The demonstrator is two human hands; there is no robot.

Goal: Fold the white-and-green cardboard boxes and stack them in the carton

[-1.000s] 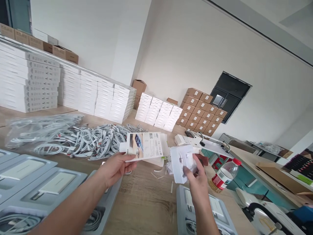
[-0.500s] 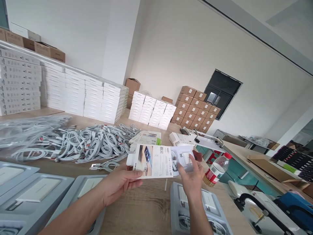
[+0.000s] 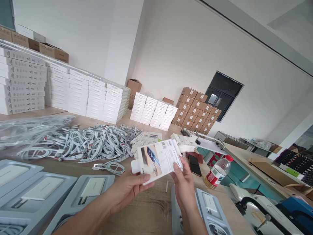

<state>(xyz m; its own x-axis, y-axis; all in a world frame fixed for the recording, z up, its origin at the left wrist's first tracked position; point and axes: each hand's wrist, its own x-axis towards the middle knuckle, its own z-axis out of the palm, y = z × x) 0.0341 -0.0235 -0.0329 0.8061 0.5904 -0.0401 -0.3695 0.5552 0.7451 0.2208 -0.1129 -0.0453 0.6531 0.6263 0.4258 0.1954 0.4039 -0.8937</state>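
Observation:
Between my two hands is a white printed carton (image 3: 160,160), tilted up to the right, with a picture and small text on the face towards me. My left hand (image 3: 133,187) pinches its lower left corner, thumb in front, beside a white flap standing out from that end. The fingers of my right hand (image 3: 182,176) close around its right end, thumb on the printed face. Whatever is inside the carton is hidden. Below my right wrist lie grey trays (image 3: 210,209) with a pale block and a coiled cable. More grey trays (image 3: 97,186) lie left of my left hand.
Behind my hands are a heap of pale cables (image 3: 97,143) and flat printed cartons (image 3: 146,138). A phone (image 3: 195,164) and a red-capped bottle (image 3: 218,171) stand or lie to the right. White box stacks (image 3: 85,94) and brown cartons (image 3: 193,111) rise at the back.
The pale part with a cable and white block at the carton's right end no longer shows. My right hand has moved down and left onto the carton's end; the carton has tilted.

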